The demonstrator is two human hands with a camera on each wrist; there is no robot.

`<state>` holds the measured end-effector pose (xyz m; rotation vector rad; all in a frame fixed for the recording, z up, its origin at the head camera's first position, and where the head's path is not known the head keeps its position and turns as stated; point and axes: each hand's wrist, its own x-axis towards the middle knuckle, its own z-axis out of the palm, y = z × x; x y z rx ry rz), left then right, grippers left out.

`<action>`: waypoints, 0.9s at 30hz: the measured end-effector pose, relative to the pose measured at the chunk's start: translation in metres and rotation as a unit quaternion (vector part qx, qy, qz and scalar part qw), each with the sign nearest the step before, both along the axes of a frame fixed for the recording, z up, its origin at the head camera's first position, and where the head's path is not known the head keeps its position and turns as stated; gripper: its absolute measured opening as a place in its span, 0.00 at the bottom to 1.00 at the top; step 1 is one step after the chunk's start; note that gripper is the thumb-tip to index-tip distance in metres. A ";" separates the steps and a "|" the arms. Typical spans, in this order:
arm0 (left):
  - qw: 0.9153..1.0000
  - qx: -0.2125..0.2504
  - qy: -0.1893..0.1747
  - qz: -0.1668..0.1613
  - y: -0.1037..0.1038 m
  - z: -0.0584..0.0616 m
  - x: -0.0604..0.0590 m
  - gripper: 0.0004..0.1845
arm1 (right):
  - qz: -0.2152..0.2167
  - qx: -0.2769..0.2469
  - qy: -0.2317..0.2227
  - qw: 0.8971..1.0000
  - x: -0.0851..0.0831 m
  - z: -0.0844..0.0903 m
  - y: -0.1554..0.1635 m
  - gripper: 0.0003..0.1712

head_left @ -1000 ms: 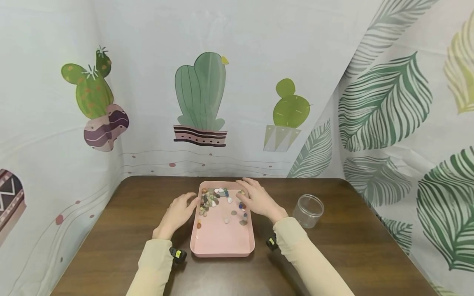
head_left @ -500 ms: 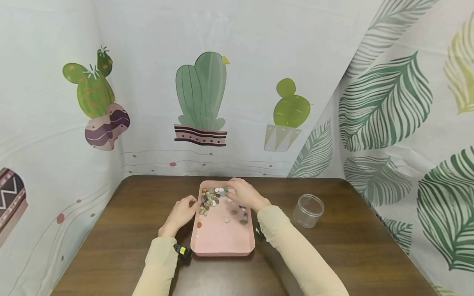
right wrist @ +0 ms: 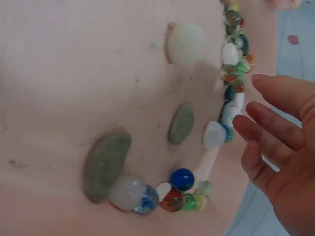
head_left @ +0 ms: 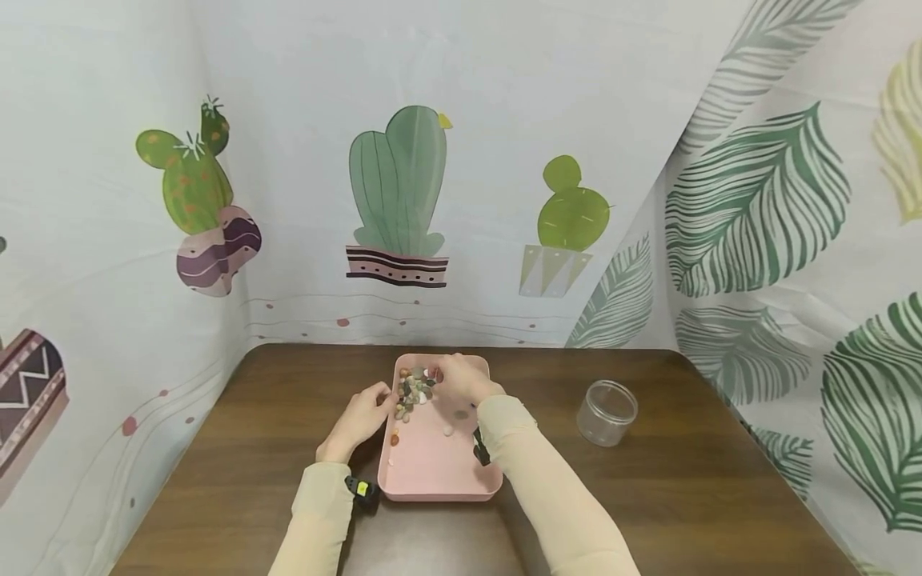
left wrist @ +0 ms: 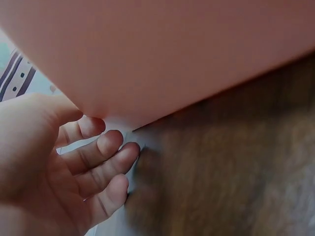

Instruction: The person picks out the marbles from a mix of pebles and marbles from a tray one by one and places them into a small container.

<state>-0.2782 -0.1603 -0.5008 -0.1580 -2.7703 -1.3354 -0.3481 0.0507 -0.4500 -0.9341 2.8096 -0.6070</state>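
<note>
Right fingers point(right wrist: 258, 133): loosely bent, parted, nothing visible in hold. Right hand point(head_left: 461, 379): back upward, reached over the far part of the pink tray point(head_left: 435, 474), forearm slanting in from the near right. Left fingers point(left wrist: 93, 152): loosely curled beside the tray's left wall; pinched on the rim or merely resting there, cannot tell. Left hand point(head_left: 362, 416): angled inward.

Next to the right fingertips, in right wrist view: row of pebbles and marbles point(right wrist: 230, 73) along the tray wall; white pebble point(right wrist: 215, 135), hidden behind the hand in head view; blue marble point(right wrist: 182, 179), farther out. In head view only: clear jar point(head_left: 607, 412), well right of the fingers, on brown table point(head_left: 663, 488).

Against half a second before: right hand farther left over the tray, white pebble newly covered in head view; left hand at the same wall.
</note>
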 end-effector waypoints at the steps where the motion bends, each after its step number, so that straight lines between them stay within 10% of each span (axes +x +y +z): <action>1: 1.000 0.001 -0.004 0.000 0.000 0.000 0.000 0.07 | -0.003 -0.002 -0.007 1.000 -0.001 -0.003 -0.001 0.13; 27: 1.000 -0.007 -0.004 -0.012 -0.003 -0.004 0.002 0.08 | -0.007 -0.003 -0.015 1.000 0.003 -0.019 -0.009 0.04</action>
